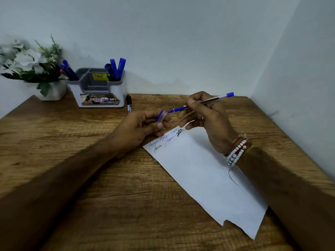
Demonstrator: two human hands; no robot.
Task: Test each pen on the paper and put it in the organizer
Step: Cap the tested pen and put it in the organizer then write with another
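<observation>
My right hand (pixel 206 116) holds a blue pen (pixel 217 98) above the top of the white paper (pixel 204 174), its tip pointing left. My left hand (pixel 145 127) pinches the pen's clear-and-blue cap (pixel 161 116) just left of the tip; cap and tip are a small gap apart. The paper lies slanted on the wooden desk and bears several blue, green and black scribbles near its upper left edge. The grey-and-white organizer (pixel 98 87) stands at the back left against the wall, with several blue pens (pixel 116 68) upright in its side slots.
A black marker (pixel 129 104) lies on the desk just right of the organizer. A white pot of artificial flowers (pixel 36 69) stands at the far left corner. Walls close the desk at the back and right. Bare wood (pixel 90 178) shows at the front left.
</observation>
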